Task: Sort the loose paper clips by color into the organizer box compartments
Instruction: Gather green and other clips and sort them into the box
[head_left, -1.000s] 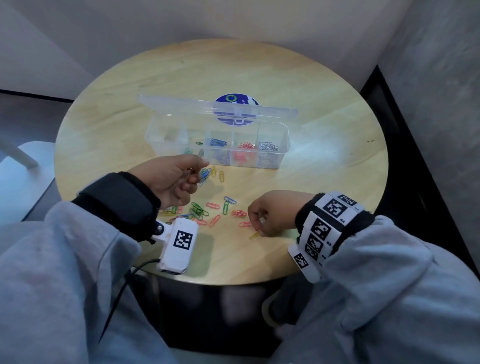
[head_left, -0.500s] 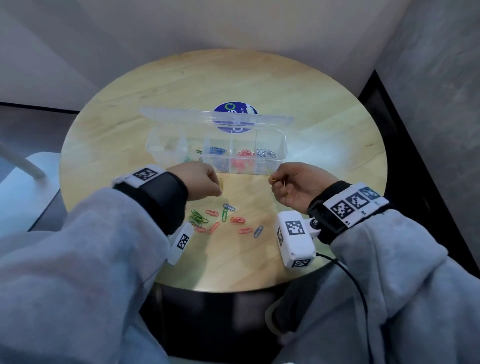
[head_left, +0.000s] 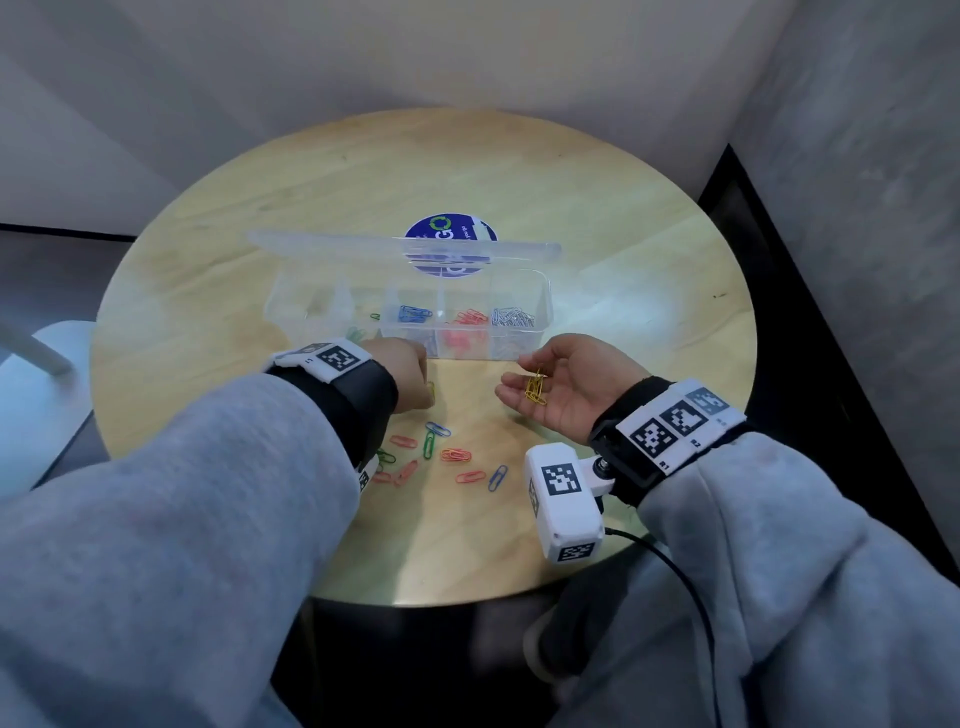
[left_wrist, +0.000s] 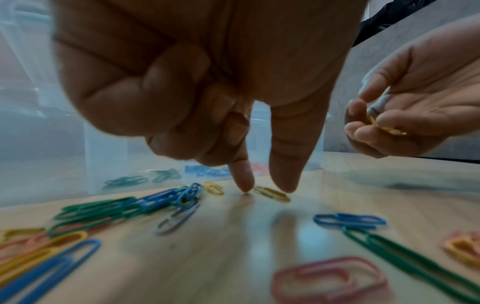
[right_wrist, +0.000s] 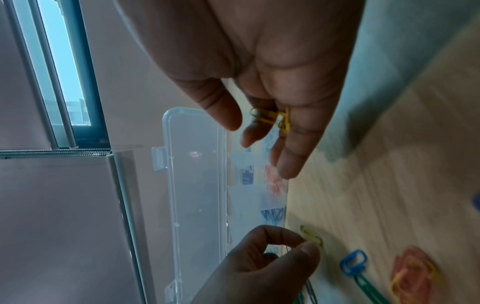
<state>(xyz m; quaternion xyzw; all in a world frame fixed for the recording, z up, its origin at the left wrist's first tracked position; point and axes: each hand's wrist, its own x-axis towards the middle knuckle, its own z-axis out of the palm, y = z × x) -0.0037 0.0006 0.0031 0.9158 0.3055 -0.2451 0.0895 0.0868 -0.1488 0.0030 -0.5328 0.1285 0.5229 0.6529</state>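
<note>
The clear organizer box (head_left: 543, 296) stands open mid-table, its lid (head_left: 332, 244) tipped back. Its compartments hold green (head_left: 363, 326), blue (head_left: 414, 313), red (head_left: 470, 318) and silver clips (head_left: 511, 317). My left hand (head_left: 415, 382) reaches down in front of the box. Its index fingertip (left_wrist: 245, 185) and thumb pinch at a yellow clip (left_wrist: 271, 194) lying flat on the table. My right hand (head_left: 550, 395) is palm up to the right, fingers curled under several yellow clips (head_left: 535, 389) (right_wrist: 272, 119). Loose clips of mixed colours (head_left: 452, 457) lie nearer me.
The round wooden table (head_left: 649, 322) carries a blue sticker (head_left: 449, 231) behind the box. Walls stand close at the back and right. A white chair (head_left: 31, 353) sits off the left edge. My right wrist camera (head_left: 563, 504) hangs over the table's front edge.
My right hand rose from the loose clips near the front edge and turned palm up with yellow clips in it. My left hand turned over and dropped onto the table by the box.
</note>
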